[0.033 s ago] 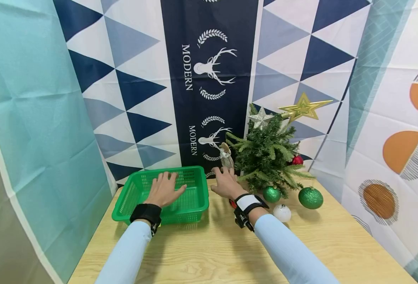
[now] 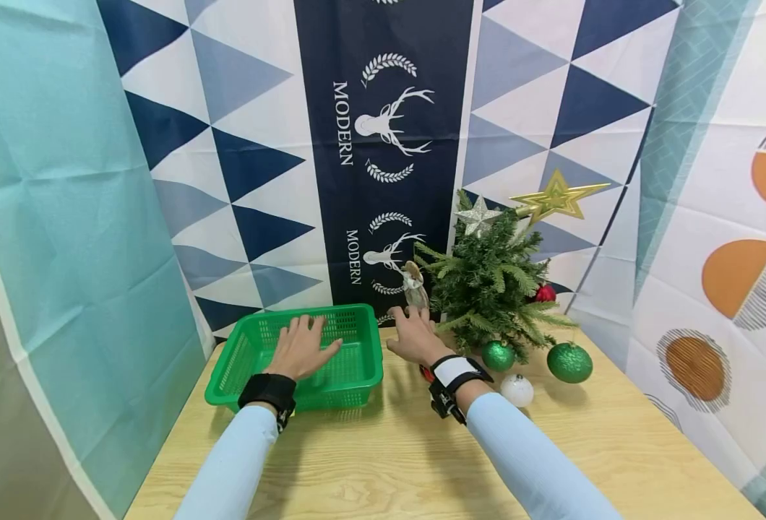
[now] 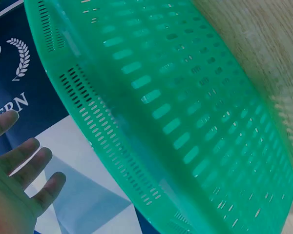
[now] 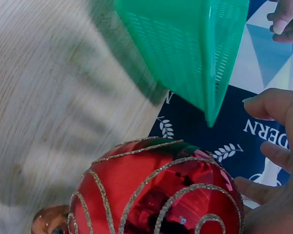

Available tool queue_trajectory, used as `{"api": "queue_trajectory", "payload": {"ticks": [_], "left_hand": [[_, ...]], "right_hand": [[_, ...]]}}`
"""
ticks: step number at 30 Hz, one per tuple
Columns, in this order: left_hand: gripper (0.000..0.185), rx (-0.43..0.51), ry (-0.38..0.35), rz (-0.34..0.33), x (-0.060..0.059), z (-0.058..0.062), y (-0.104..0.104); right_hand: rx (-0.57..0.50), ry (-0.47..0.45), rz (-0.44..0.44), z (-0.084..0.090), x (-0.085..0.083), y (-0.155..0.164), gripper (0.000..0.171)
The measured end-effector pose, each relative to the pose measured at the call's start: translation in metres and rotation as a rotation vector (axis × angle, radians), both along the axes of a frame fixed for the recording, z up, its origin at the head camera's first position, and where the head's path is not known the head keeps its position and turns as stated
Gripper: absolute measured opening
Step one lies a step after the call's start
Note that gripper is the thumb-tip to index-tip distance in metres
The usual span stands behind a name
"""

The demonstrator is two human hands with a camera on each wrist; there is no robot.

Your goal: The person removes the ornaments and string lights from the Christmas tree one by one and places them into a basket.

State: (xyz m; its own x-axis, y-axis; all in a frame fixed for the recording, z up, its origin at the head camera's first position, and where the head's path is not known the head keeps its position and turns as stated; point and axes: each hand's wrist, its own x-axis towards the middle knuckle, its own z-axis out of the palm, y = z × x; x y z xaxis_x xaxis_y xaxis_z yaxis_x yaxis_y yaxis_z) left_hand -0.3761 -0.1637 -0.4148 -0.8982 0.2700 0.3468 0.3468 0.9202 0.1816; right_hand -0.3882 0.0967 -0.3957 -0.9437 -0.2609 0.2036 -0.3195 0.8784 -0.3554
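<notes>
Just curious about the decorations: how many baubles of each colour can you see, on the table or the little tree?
Green baubles: 2
Red baubles: 2
White bauble: 1
Total: 5

The head view looks forward and down from above the near table edge at the green perforated plastic basket (image 2: 305, 354). The left wrist view sits very close over that basket (image 3: 185, 122), facing its far wall. The right wrist view looks low across the table toward the basket (image 4: 195, 48) from its right, so all three share it.

Pale blue long sleeves, black strap on left wrist, black-and-white strap on right wrist
</notes>
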Motion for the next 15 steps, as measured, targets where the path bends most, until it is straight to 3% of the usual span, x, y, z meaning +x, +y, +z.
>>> {"api": "queue_trajectory", "payload": {"ticks": [7, 15], "left_hand": [[0.062, 0.001, -0.029, -0.011, 0.001, -0.005, 0.003], [0.057, 0.028, 0.002, -0.033, 0.001, -0.002, 0.004]], "right_hand": [[-0.020, -0.001, 0.038, -0.004, 0.005, 0.000, 0.058], [-0.058, 0.039, 0.121, -0.004, 0.011, -0.006, 0.058]]}}
